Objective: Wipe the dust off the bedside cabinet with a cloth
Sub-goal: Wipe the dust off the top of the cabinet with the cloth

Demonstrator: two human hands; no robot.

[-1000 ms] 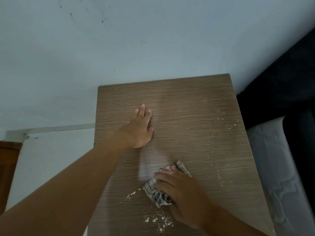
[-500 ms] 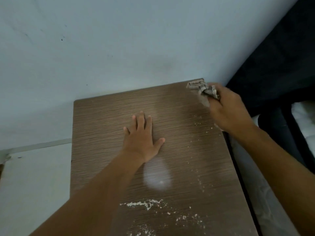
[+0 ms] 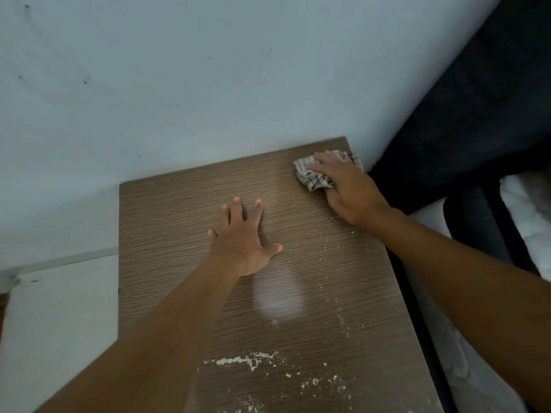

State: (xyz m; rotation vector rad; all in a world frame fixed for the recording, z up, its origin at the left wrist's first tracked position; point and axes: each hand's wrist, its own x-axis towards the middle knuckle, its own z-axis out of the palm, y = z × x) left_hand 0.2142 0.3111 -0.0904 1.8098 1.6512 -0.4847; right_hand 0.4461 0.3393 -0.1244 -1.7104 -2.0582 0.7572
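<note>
My right hand (image 3: pixel 348 192) is at the far right corner of the bedside cabinet (image 3: pixel 167 234), close to the wall (image 3: pixel 208 84). Its fingers are bent over a crumpled checked cloth (image 3: pixel 310 174), gripping it and pressing it down onto the wood. Part of the cloth bunches out to the left of my fingers, and a little shows past them towards the cabinet's right edge.

My left hand (image 3: pixel 241 242) lies flat on the middle of the cabinet top, palm down, fingers straight and spread, thumb out to the right, holding nothing. It is well apart from the cloth.

Dust (image 3: pixel 238 360) is not yet off the near part of the top: a whitish streak and scattered crumbs lie close to me, beside my left forearm. Finer specks run up along the right side towards my right wrist. A pale, soft-edged patch (image 3: pixel 278 299) sits on the wood just below my left hand; whether it is glare or a smear I cannot tell.

To the right of the cabinet there is dark fabric (image 3: pixel 477 99) and a white quilted mattress (image 3: pixel 530 204). To the left is a pale floor (image 3: pixel 59 308)
</note>
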